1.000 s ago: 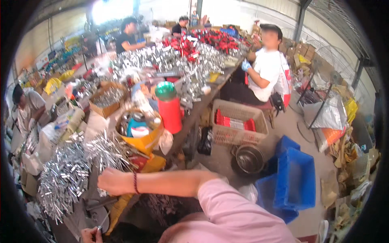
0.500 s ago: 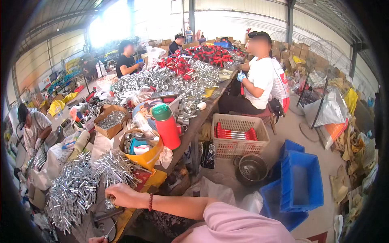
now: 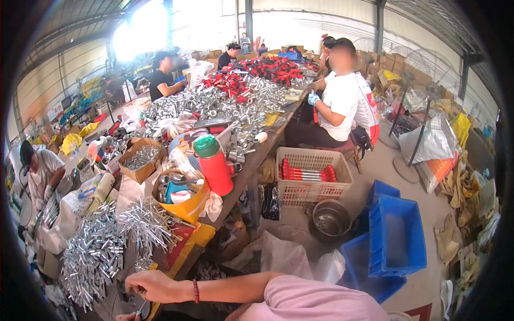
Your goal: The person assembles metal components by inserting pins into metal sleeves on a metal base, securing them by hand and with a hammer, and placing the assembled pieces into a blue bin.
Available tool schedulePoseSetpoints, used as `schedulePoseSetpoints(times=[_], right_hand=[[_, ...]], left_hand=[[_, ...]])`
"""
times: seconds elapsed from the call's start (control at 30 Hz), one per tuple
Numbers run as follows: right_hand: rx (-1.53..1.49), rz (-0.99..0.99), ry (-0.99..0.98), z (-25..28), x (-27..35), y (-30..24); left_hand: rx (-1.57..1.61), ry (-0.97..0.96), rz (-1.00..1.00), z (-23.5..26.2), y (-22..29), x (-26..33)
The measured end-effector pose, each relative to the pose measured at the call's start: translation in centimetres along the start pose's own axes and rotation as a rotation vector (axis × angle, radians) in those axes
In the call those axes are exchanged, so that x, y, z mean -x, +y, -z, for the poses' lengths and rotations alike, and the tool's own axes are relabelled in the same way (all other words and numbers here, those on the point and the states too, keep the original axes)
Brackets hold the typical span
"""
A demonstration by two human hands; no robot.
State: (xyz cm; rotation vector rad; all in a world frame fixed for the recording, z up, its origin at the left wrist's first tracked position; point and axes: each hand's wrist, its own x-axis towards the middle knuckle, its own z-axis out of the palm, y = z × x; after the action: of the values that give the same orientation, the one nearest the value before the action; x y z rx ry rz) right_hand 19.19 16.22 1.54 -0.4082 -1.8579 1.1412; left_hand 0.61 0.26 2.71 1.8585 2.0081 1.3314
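Note:
My right hand (image 3: 152, 286), with a dark red bead bracelet (image 3: 196, 291) at the wrist, is over the bench's near edge with its fingers curled down. What they pinch, if anything, is hidden. Just below, at the bottom rim of the picture, the fingertips of my left hand (image 3: 127, 317) are closed on a thin metal rod (image 3: 141, 308) that points up toward the right hand. Most of the left hand is cut off. Beside them lie a heap of short silver metal tubes (image 3: 92, 257) and a pile of thin metal rods (image 3: 147, 222).
A yellow tub (image 3: 194, 202), a red bottle (image 3: 215, 174) and a carton of metal parts (image 3: 140, 160) stand on the bench. Blue crates (image 3: 397, 235), a beige basket (image 3: 316, 195) and a metal pot (image 3: 330, 220) are on the floor. Co-workers sit around.
My right hand has moved down from the thin rod pile, nearer my left hand. My left hand stays at the bottom rim. The view has shifted slightly.

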Motion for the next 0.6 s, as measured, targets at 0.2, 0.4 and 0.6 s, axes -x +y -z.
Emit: schedulePoseSetpoints(times=[0.2,0.4,0.6], right_hand=[[0.184,0.190,0.059,-5.8,0.6,1.7],[0.291,0.397,0.073,-6.7,1.1,1.1],[0.257,0.430,0.082,-6.6,0.4,0.0]], left_hand=[[-0.027,0.004,-0.157,-0.2,-2.9,-0.1],[-0.141,0.072,-0.079,-0.8,-3.0,0.0],[-0.149,0.064,-0.026,-0.2,-2.0,0.3]])
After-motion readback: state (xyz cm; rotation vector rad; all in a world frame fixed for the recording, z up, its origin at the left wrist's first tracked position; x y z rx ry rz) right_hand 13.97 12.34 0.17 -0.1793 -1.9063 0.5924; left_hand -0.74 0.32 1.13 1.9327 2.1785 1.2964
